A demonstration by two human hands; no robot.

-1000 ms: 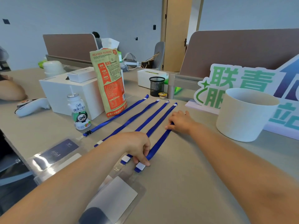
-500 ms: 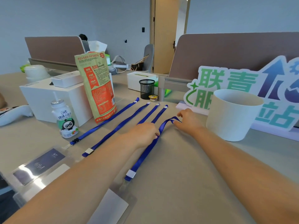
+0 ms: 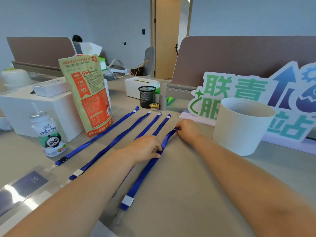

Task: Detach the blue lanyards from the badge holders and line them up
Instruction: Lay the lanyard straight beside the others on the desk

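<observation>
Head view shows four flat blue fabric lanyards [image 3: 109, 144] lying side by side on the grey-beige table [image 3: 196, 194]; the step in hand looks to be lining up a fifth blue lanyard [image 3: 145, 175] to their right. The left hand [image 3: 145, 148] pinches its middle with curled fingers. The right hand [image 3: 188, 130] grips its raised far loop, which next needs pulling straight and laying down parallel.

The white cut-out sign board [image 3: 236, 89] standing on the tabletop carries large green characters "联青" with "服" below, half hidden, and teal "站" at its right. The small white drink bottle [image 3: 49, 134] reads "揉揉小肚子". The kraft and orange snack pouch [image 3: 90, 93] shows "扫码"; its fine print is too small to read.
</observation>
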